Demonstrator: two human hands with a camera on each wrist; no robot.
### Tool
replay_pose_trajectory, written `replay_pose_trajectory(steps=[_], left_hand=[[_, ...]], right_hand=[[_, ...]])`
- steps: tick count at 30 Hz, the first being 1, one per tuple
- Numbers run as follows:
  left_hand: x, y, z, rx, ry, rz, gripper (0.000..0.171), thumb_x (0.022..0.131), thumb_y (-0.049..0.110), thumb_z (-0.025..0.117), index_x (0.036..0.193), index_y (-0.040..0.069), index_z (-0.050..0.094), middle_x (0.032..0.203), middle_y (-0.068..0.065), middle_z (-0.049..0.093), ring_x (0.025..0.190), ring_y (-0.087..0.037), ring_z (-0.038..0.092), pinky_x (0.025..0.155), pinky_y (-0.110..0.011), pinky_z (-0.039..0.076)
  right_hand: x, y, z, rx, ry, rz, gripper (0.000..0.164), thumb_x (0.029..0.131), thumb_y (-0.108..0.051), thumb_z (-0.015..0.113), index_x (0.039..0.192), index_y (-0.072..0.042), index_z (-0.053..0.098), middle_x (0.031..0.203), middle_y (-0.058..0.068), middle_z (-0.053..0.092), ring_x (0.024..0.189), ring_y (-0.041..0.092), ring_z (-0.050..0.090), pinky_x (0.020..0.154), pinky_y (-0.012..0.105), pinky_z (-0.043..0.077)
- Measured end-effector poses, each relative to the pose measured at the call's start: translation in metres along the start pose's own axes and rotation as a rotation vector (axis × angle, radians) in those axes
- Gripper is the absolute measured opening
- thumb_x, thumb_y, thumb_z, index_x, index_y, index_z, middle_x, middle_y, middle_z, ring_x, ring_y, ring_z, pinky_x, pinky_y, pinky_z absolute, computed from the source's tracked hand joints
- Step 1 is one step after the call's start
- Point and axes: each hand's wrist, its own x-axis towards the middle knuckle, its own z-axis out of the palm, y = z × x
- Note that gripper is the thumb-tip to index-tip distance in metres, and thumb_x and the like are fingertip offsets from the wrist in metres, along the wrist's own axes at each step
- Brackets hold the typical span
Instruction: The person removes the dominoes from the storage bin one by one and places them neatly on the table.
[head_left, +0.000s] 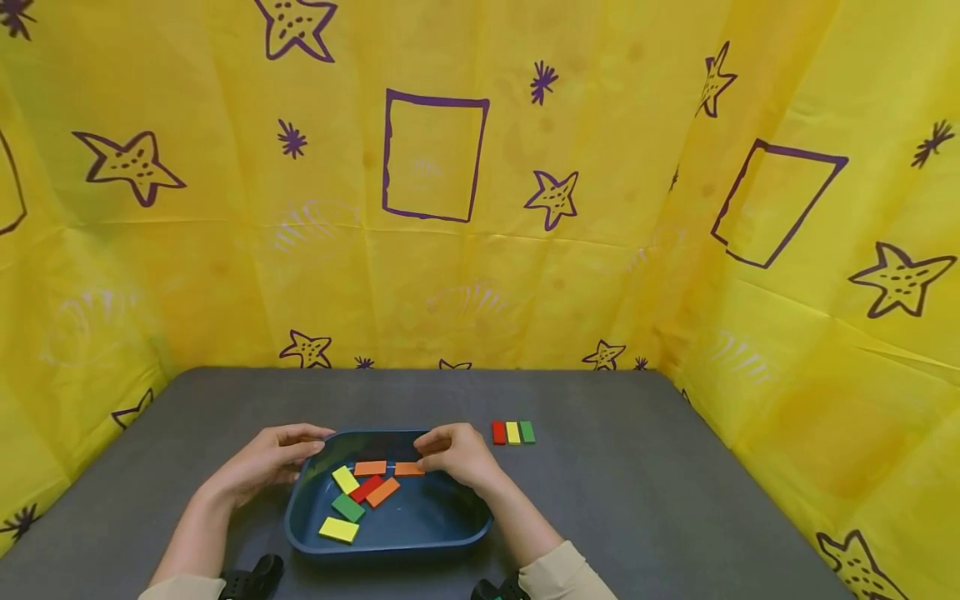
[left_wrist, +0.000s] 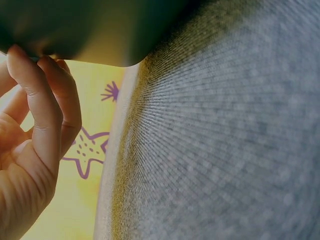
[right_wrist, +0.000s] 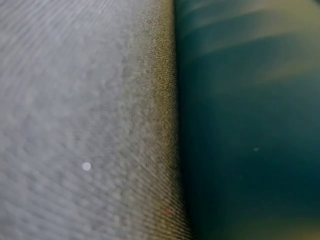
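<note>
A dark blue tray (head_left: 420,525) with rounded corners sits on the table in front of me. My left hand (head_left: 258,458) holds its far left rim, fingers bent at the edge; in the left wrist view the fingertips (left_wrist: 47,62) meet that rim. My right hand (head_left: 459,454) reaches in over the far right wall and pinches an orange block (head_left: 408,469). Inside the tray lie another orange block (head_left: 371,468), a red block (head_left: 367,488), a green block (head_left: 348,507), a yellow block (head_left: 338,530) and others. The right wrist view shows the tray's outer wall (right_wrist: 250,125), not the hand.
On the dark grey table (head_left: 637,500), a red block (head_left: 498,432), a yellow block (head_left: 513,432) and a green block (head_left: 527,432) stand in a row beyond the tray, right of my right hand. A yellow patterned curtain (head_left: 480,275) encloses the back and sides.
</note>
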Motion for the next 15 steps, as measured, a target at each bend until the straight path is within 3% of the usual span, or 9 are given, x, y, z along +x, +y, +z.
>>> replay_pose_trajectory(steps=[15], left_hand=[[0.0013, -0.0017, -0.0011, -0.004, -0.022, 0.017, 0.054, 0.092, 0.036, 0.055, 0.134, 0.003, 0.047, 0.112, -0.004, 0.066, 0.090, -0.018, 0.065, 0.075, -0.032, 0.056]], right_hand=[[0.0028, 0.0005, 0.0046, -0.058, -0.054, 0.034, 0.025, 0.076, -0.011, 0.074, 0.100, -0.006, 0.072, 0.098, 0.011, 0.072, 0.088, 0.018, 0.065, 0.077, 0.034, 0.053]])
